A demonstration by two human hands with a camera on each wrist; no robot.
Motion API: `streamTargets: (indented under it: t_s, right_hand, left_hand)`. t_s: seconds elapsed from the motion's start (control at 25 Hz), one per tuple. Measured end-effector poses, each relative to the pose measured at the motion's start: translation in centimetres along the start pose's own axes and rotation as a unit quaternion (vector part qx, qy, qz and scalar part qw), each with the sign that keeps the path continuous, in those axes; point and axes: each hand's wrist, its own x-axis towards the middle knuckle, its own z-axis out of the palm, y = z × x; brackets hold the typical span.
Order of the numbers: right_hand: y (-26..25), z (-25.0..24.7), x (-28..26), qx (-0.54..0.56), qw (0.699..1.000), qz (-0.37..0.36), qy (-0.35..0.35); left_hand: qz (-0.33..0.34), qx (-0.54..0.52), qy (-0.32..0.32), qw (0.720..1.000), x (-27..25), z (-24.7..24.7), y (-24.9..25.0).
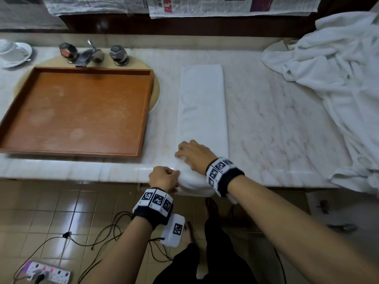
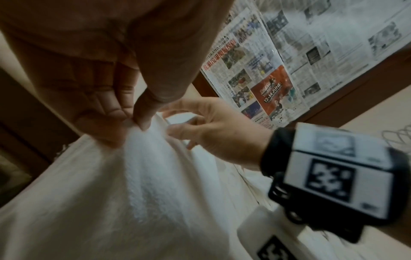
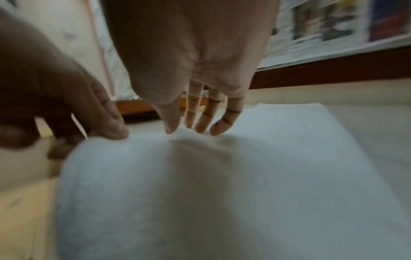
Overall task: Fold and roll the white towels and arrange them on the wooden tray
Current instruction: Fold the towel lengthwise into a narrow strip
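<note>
A long folded white towel [image 1: 202, 103] is laid on the marble bench [image 1: 276, 119], right of the wooden tray [image 1: 78, 111] (nothing in it). Its near end is pinched by the left hand [image 1: 164, 178]; the right hand [image 1: 194, 155] is pressed flat on it, fingers straight.

Fluffy terry-cloth towel [image 1: 202, 103], matt worn wooden tray [image 1: 78, 111], glossy marble counter [image 1: 276, 119].
</note>
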Motion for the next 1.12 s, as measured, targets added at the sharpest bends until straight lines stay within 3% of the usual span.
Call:
streamTargets:
  t_s: [0.28,0.4,0.56,0.8,0.88,1.0,1.04,1.12]
  right_hand:
    - [0.2,-3.0,3.8,-0.206,0.968,-0.119,-0.083]
    - [-0.1,-3.5,4.5,-0.274,0.948,-0.128,-0.103]
    - [0.3,-5.0,6.1,-0.323,0.935,-0.108,-0.098]
    - [1.0,-4.9,7.5,-0.291,0.946,-0.112,-0.093]
    - [1.5,-4.1,7.5,-0.243,0.965,-0.076,-0.055]
    - [4.2,-2.7,6.0,-0.070,0.994,0.083,0.021]
    - [5.5,-2.3,5.1,-0.022,0.989,0.144,0.033]
    - [7.8,-1.8,3.5,0.011,0.975,0.223,0.017]
  left_hand:
    - [-0.016,-0.025,-0.009,1.000,0.3,0.1,-0.2]
    - [-0.021,-0.033,-0.013,0.999,0.6,0.2,-0.3]
    - [-0.009,-0.008,-0.007,1.000,0.9,0.3,-0.4]
    - [-0.004,0.069,-0.018,0.997,1.8,0.2,0.1]
    - [0.018,0.136,0.015,0.990,2.2,0.1,0.9]
    - [0.126,0.226,0.101,0.961,2.9,0.9,2.9]
    - [0.189,0.234,0.101,0.948,3.3,1.8,3.8]
    - [0.325,0.256,0.007,0.910,4.1,4.3,5.7]
